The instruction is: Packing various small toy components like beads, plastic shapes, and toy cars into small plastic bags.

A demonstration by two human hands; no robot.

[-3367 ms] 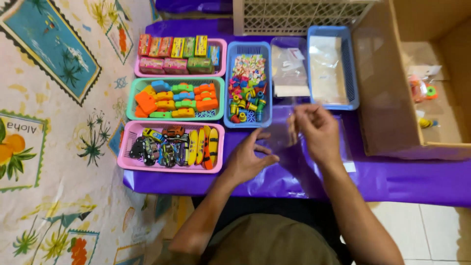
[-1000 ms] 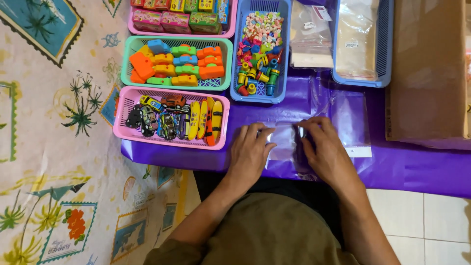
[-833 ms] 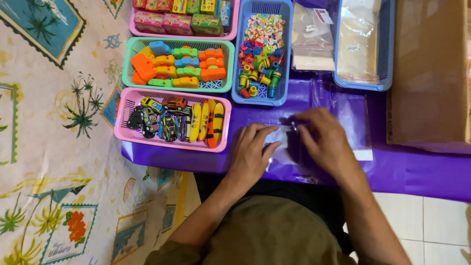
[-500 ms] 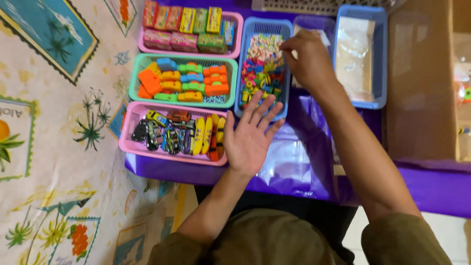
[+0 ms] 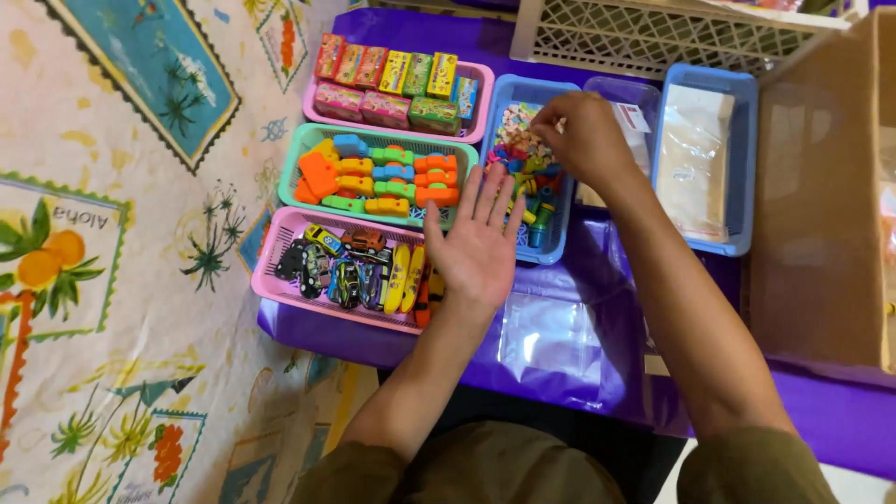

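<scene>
Five plastic baskets sit on the purple-covered worktop [image 5: 392, 341]. The blue basket [image 5: 551, 247] of small colourful pieces lies between the green basket [image 5: 303, 159] and a second blue basket [image 5: 737, 168]. Over its pieces [image 5: 523, 149] the right hand [image 5: 583, 135] reaches, fingers curled down among them; whether they grip one cannot be told. The left hand [image 5: 476, 247] hovers flat, fingers spread, over the pink toy-car basket [image 5: 280, 280]. A clear bag [image 5: 546, 336] lies nearby.

I'm at a small packing station, likely in a home: my purple-covered table [image 5: 569, 280] carries sorted baskets of toy cars [image 5: 350, 271] and erasers [image 5: 527, 168], clear bags [image 5: 695, 154], and a cardboard box [image 5: 821, 215] at its right edge.
</scene>
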